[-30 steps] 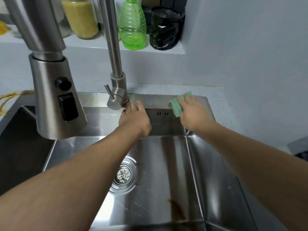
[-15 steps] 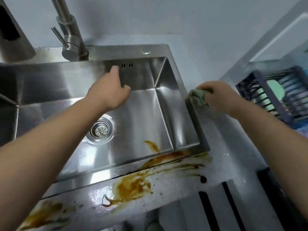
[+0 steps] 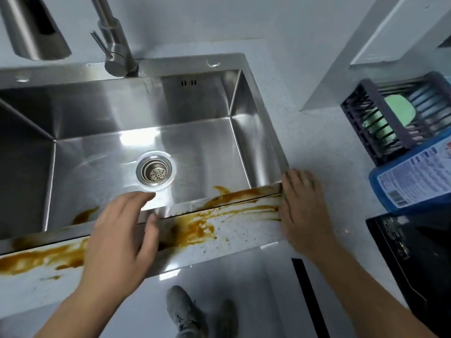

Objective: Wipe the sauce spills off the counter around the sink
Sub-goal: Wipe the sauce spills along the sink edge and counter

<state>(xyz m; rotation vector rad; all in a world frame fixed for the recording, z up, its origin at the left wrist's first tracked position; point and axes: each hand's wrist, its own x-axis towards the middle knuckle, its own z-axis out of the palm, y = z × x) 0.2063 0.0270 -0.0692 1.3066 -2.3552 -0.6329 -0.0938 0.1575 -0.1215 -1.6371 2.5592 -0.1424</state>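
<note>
Brown sauce spills [image 3: 195, 228] streak the counter [image 3: 244, 240] along the sink's [image 3: 258, 98] front rim, and two smears lie inside the basin near the strainer [image 3: 154, 170]. The left hand [image 3: 119, 235] hovers over that rim with fingers spread and holding nothing, while the right hand [image 3: 302, 206] presses flat at the sink's front right corner — no cloth is visible under the palm, so I cannot tell if it grips one. Far right, a dish rack [image 3: 380, 132] holds a green plate [image 3: 390, 118], half hidden behind its bars and a blue package [image 3: 415, 181].

Orange-brown sauce [image 3: 195, 228] streaks the white, dark-speckled bench [image 3: 246, 230] and the brushed silver sink [image 3: 109, 113]. A dark grey rack [image 3: 366, 132] holds a pale green plate [image 3: 397, 111], beside a blue box [image 3: 415, 181] with a white printed label; the shoe [image 3: 183, 311] is grey.
</note>
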